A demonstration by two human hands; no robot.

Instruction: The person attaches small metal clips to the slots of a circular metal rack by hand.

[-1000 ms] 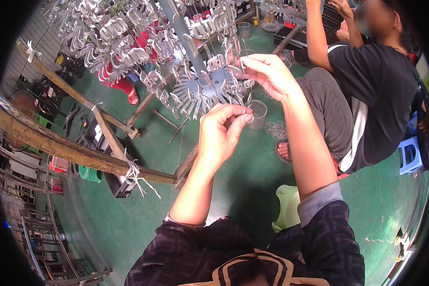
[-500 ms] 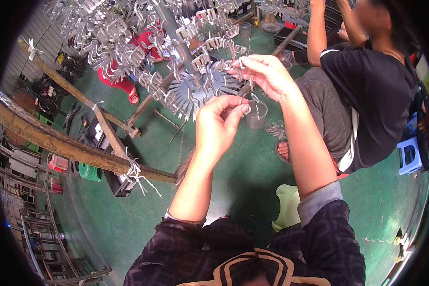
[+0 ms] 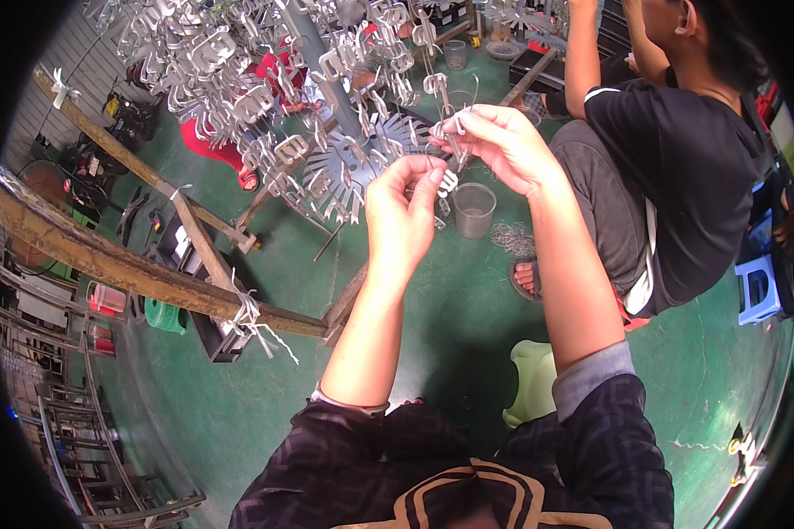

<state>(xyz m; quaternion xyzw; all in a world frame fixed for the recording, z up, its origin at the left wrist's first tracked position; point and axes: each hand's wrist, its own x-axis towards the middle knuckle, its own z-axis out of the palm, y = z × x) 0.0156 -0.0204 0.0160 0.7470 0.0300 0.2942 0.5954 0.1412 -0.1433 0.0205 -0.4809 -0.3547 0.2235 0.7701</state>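
A hanging rack of silver metal buckle-like pieces (image 3: 251,101) fills the top left, round a grey pole (image 3: 325,75) with a slotted grey disc (image 3: 331,181) at its foot. My left hand (image 3: 399,204) is closed, thumb and forefinger pinched at the rack's right edge. A small pale buckle-like piece (image 3: 448,183) shows right by those fingertips; the hand seems to grip it. Just above, my right hand (image 3: 513,152) pinches a thin metal hook (image 3: 456,125) on a hanging strand. The fingers partly hide both pieces.
A grey plastic cup (image 3: 475,212) stands on the green floor beside a heap of thin wire pieces (image 3: 512,238). A co-worker in black (image 3: 679,176) sits close on the right. Rusty beams (image 3: 150,273) cross the left. A green stool (image 3: 531,388) and a blue stool (image 3: 759,289) stand nearby.
My left hand has risen slightly and shifted left; my right fingertips have moved a little right and down. The hanging pieces have swung, and a pale piece now shows by my left fingertips.
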